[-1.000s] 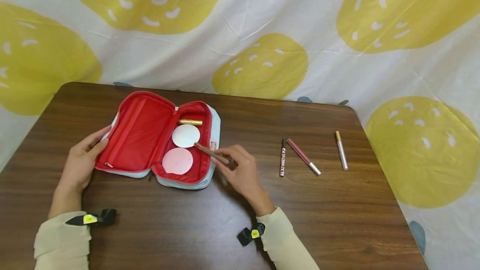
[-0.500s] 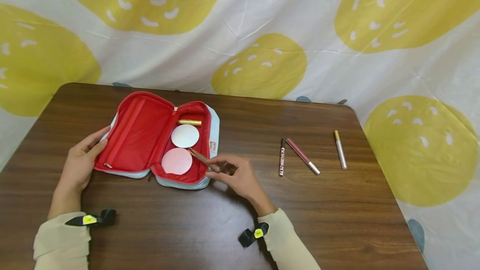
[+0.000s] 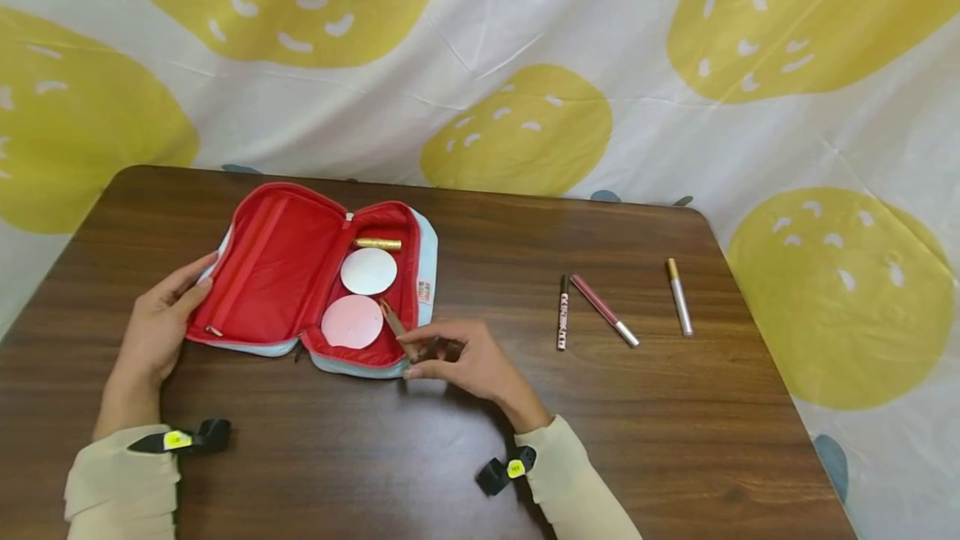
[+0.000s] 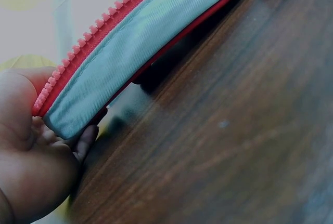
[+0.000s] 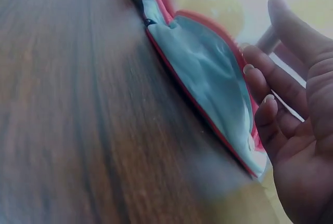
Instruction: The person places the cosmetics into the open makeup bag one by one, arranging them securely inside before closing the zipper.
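A light blue zip pouch [image 3: 427, 252] lies unfolded on the table, its red lining [image 3: 281, 273] facing up. My left hand [image 3: 157, 323] grips the edge of its left flap, thumb inside; the zip teeth [image 4: 78, 47] show close in the left wrist view. My right hand [image 3: 468, 361] is at the front right corner, pinching a slim brown makeup brush [image 3: 393, 322] whose coppery tip points into the right half. Inside that half are a gold tube [image 3: 378, 244], a white disc [image 3: 368, 271] and a pink disc [image 3: 352, 322]. My right fingers [image 5: 276, 78] hide the brush's thicker end.
Right of the pouch lie a dark patterned pen [image 3: 563, 313], a pinkish-red tube with a silver end [image 3: 604, 310] and a silver tube with a gold cap [image 3: 679, 297]. A fabric curtain [image 3: 517, 132] hangs behind the wooden table [image 3: 315, 457].
My right hand has moved down and left along the pouch's right side, bringing the brush from over the white disc to beside the pink one, more upright in view. The left hand stays put.
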The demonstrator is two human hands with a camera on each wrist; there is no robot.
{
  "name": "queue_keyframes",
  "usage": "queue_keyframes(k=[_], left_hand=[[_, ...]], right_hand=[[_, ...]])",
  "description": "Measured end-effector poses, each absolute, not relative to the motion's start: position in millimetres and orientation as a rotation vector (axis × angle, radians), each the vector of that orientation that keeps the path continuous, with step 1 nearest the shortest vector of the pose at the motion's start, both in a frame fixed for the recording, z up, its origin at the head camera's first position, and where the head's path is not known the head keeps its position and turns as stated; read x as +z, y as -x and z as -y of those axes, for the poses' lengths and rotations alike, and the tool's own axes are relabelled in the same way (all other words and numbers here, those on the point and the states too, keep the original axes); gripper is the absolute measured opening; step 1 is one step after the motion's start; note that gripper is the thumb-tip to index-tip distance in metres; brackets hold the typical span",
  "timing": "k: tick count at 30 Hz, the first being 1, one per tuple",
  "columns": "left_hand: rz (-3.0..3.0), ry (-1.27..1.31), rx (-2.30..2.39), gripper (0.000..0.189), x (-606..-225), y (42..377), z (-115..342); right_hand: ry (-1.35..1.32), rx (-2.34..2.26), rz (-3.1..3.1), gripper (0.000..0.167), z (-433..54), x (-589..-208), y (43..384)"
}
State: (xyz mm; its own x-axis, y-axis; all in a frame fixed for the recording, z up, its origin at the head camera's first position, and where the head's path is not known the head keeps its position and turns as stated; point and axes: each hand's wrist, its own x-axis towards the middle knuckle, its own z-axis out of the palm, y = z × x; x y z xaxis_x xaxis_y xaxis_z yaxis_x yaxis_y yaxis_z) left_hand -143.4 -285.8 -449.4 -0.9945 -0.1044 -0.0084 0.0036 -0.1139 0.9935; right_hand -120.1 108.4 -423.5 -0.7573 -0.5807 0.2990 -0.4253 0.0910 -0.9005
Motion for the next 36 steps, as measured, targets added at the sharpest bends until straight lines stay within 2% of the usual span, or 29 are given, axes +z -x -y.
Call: queue_keyframes(k=[18, 30, 36], left_hand=[[2.062, -0.118, -2.274, 0.041, -447, 144, 287], [2.085, -0.132, -2.258, 0.043, -448, 143, 285], [2.023, -0.061, -2.299, 0.042, -450, 143, 284]], right_hand=[[1.340, -1.387, -2.665, 0.032, -82, -435, 120], [1.108, -1.455, -2.739, 0.019, -74, -436, 114], [0.958, -1.529, -2.833, 0.015, -70, -438, 114]])
